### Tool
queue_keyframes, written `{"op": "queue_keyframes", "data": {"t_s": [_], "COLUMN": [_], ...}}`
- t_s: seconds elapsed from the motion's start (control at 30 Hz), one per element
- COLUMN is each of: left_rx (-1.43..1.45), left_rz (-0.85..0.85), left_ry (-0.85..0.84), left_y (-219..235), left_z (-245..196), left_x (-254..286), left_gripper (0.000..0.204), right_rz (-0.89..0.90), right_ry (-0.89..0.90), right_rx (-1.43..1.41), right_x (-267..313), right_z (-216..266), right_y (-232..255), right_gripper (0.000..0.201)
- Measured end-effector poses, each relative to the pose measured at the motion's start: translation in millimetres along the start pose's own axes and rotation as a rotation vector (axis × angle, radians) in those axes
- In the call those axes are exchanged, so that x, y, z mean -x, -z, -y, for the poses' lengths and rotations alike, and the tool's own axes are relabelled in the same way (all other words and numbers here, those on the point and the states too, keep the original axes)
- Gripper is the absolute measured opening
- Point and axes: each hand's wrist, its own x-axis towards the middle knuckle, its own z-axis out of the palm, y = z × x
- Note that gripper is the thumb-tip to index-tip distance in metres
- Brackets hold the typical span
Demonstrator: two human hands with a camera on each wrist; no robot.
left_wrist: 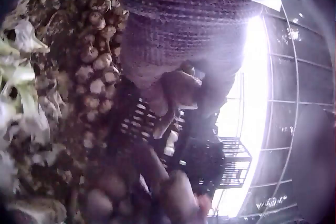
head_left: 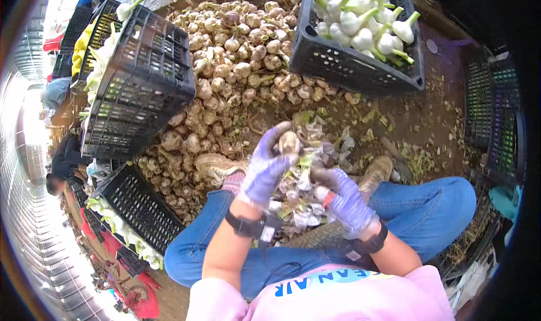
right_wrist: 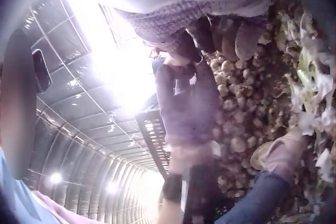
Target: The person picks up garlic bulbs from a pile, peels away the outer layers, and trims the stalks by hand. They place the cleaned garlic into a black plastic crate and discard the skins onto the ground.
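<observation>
A soil-stained garlic bulb (head_left: 289, 143) is held between the thumb and fingers of my left hand (head_left: 262, 172), in a purple-and-white glove with dirty fingertips. My right hand (head_left: 346, 200), gloved the same way, is close beside it with its fingers bent toward the bulb. A small orange-red patch shows near the right thumb. In the right wrist view the two hands overlap around a pale part of the garlic. I cannot tell whether the right fingers pinch anything. Beneath both hands lies a heap of peeled skins and leaf scraps (head_left: 298, 200), between my legs.
Unpeeled garlic bulbs (head_left: 242, 56) form a large pile ahead and to the left. A black crate (head_left: 349, 67) of clean white garlic stands at the front right. More crates (head_left: 135, 90) stand on the left, some with garlic. Another person (head_left: 67, 160) sits far left.
</observation>
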Motion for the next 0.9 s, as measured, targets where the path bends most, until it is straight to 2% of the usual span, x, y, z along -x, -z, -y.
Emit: {"op": "queue_keyframes", "data": {"t_s": [0.03, 0.07, 0.13, 0.17, 0.23, 0.4, 0.47, 0.53, 0.67, 0.8, 0.87, 0.9], "left_rx": [0.082, 0.164, 0.031, 0.061, 0.043, -0.051, -0.079, -0.019, 0.087, 0.176, 0.242, 0.243], "left_rz": [-0.004, -0.008, -0.052, -0.047, -0.033, 0.016, 0.02, -0.061, -0.018, 0.022, 0.112, 0.107], "left_ry": [-0.019, -0.04, -0.102, -0.102, -0.146, -0.179, -0.23, -0.118, -0.086, -0.107, 0.092, 0.095], "left_y": [-9, -15, -24, -31, -34, -36, -39, -42, -38, -32, -28, -23], "left_z": [0, 2, 4, 2, 4, -2, -1, -4, 2, 15, 16, 19], "left_x": [23, 43, 75, 89, 108, 141, 147, 154, 156, 153, 147, 145], "left_gripper": [0.075, 0.074, 0.077, 0.073, 0.071, 0.069, 0.07, 0.076, 0.068, 0.062, 0.063, 0.063], "right_rz": [-0.022, 0.012, 0.013, 0.018, 0.114, 0.073, 0.084, 0.11, 0.134, 0.089, 0.124, 0.126], "right_ry": [0.064, -0.049, 0.018, 0.025, -0.103, -0.043, -0.067, -0.097, -0.139, -0.155, 0.084, 0.079], "right_rx": [-0.033, -0.069, -0.299, -0.295, -0.516, -0.558, -0.488, -0.448, -0.263, -0.294, 0.196, 0.194], "right_x": [3, 9, 23, 27, 37, 51, 56, 59, 62, 62, 60, 59], "right_z": [-5, 19, 47, 55, 64, 63, 63, 66, 76, 65, 64, 63], "right_y": [-5, -7, -14, -15, -19, -33, -29, -24, -20, -17, -11, -10], "right_gripper": [0.031, 0.032, 0.034, 0.034, 0.034, 0.024, 0.023, 0.023, 0.022, 0.019, 0.02, 0.02]}}
